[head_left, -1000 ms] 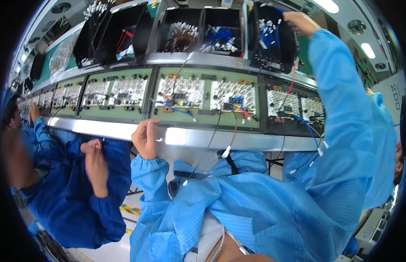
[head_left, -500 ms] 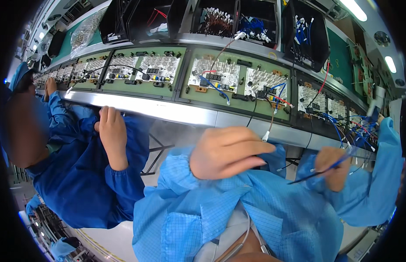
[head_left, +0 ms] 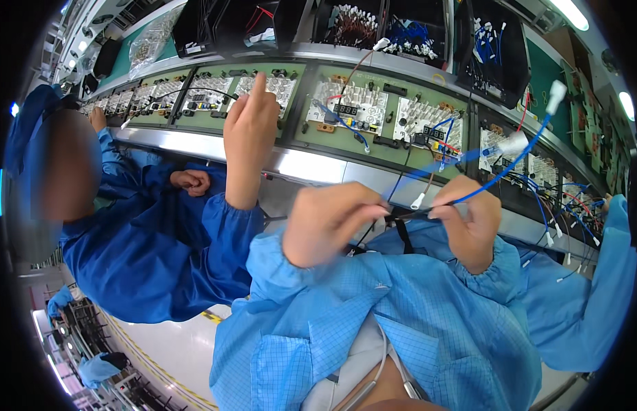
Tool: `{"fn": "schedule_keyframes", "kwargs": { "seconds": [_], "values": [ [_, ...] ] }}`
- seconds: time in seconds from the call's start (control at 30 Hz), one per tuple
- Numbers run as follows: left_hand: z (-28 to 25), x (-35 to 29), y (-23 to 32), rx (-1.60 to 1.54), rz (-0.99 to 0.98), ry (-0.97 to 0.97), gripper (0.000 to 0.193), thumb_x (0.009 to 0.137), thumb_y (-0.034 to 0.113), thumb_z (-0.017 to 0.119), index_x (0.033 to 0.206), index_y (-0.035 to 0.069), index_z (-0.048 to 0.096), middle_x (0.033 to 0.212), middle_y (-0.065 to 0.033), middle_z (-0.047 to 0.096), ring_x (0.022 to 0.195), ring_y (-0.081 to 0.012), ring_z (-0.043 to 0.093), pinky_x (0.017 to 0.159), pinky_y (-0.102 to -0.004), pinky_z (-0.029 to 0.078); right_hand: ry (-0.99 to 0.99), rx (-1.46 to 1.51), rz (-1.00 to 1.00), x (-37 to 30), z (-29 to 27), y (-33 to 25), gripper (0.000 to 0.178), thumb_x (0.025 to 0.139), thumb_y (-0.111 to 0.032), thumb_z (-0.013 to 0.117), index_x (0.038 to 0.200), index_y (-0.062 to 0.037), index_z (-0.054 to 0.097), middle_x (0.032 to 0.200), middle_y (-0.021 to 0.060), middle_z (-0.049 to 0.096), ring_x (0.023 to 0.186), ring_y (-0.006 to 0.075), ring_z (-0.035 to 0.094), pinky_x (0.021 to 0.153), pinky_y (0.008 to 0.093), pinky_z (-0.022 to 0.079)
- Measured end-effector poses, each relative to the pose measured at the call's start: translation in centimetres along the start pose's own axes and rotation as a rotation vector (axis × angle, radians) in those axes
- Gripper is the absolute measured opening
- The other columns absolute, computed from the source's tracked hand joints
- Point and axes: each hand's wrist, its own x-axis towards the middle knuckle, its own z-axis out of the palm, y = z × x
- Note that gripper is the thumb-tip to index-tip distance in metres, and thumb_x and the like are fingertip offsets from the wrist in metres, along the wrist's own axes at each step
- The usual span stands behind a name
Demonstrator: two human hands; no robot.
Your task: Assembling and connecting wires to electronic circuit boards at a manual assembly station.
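My right hand (head_left: 471, 222) pinches a blue wire (head_left: 513, 166) between thumb and fingertips. The wire arcs up to the right and ends in a white connector (head_left: 555, 97). A second blue streak with a pale end is smeared by motion; I cannot tell if it is another wire. Close by on the left, my left hand (head_left: 332, 222) has thumb and fingertips closed on a thin dark stretch (head_left: 409, 214) that runs between both hands. Both hands are in front of my chest, short of the bench edge. Beyond them lies a white circuit board (head_left: 431, 130) in a green fixture.
Boards in fixtures line the bench (head_left: 311, 164). Black bins (head_left: 418, 31) of wires stand behind. A white connector (head_left: 418, 201) hangs over the edge on a brown wire. A person in dark blue (head_left: 147, 253) at left raises a hand (head_left: 253, 130) over the boards; another sits at right.
My right hand has come left and up with the wire, close to my left hand, which has closed at the fingertips. The co-worker at left has raised a hand over the boards.
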Motion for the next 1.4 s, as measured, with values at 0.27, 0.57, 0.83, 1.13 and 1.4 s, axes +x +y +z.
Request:
{"fn": "schedule_keyframes", "kwargs": {
  "seconds": [0.27,0.57,0.83,1.13,1.4],
  "values": [
    [-3.1,1.1,-6.1,-0.066,0.017,0.682,0.010,0.083,-0.007,0.052,0.082,-0.004,0.062,0.129,-0.0344,0.045,0.119,-0.0352,0.049,0.064,-0.0263,0.052,0.488,0.139,-0.118,-2.5,-2.5,1.9,0.024,0.091,-0.024,0.060,0.083,-0.0041,0.048,0.068,0.0098,0.052,0.056,0.0193,0.052,0.047,0.0271,0.041],
    [-0.7,2.4,-10.0,0.233,-0.076,0.602,0.012,0.080,-0.002,0.067,0.092,0.002,0.067,0.079,-0.0065,0.067,0.064,-0.0109,0.059,0.057,-0.0213,0.046,0.449,0.087,-0.116,-2.4,-3.4,2.2,0.025,0.090,-0.025,0.061,0.084,-0.0046,0.047,0.067,0.0100,0.052,0.056,0.0199,0.052,0.048,0.0282,0.040],
    [-0.3,2.6,-10.1,0.424,-0.010,0.476,0.016,0.076,0.002,0.068,0.091,0.004,0.067,0.076,-0.0139,0.064,0.065,-0.0289,0.062,0.057,-0.0344,0.049,0.414,0.049,-0.203,-2.5,-3.2,2.1,0.008,0.085,0.000,0.053,0.084,-0.0043,0.047,0.065,0.0102,0.050,0.055,0.0211,0.050,0.048,0.0287,0.040],
    [0.5,2.8,-11.9,0.386,0.068,0.425,0.018,0.076,0.004,0.067,0.094,0.006,0.066,0.081,-0.0117,0.066,0.069,-0.0278,0.065,0.060,-0.0342,0.053,0.468,-0.003,-0.157,-3.6,-3.6,2.2,0.027,0.092,-0.024,0.056,0.081,-0.0032,0.044,0.065,0.0086,0.042,0.056,0.0188,0.041,0.051,0.0286,0.037],
    [1.8,3.7,-11.3,0.352,0.081,0.436,0.017,0.076,0.005,0.068,0.093,0.006,0.065,0.081,-0.0105,0.066,0.068,-0.0282,0.064,0.059,-0.0346,0.052,0.433,0.003,-0.165,-4.0,-4.2,2.2,0.009,0.087,-0.004,0.050,0.081,-0.0020,0.043,0.063,0.0099,0.043,0.054,0.0193,0.042,0.050,0.0285,0.038]
  ]
}}
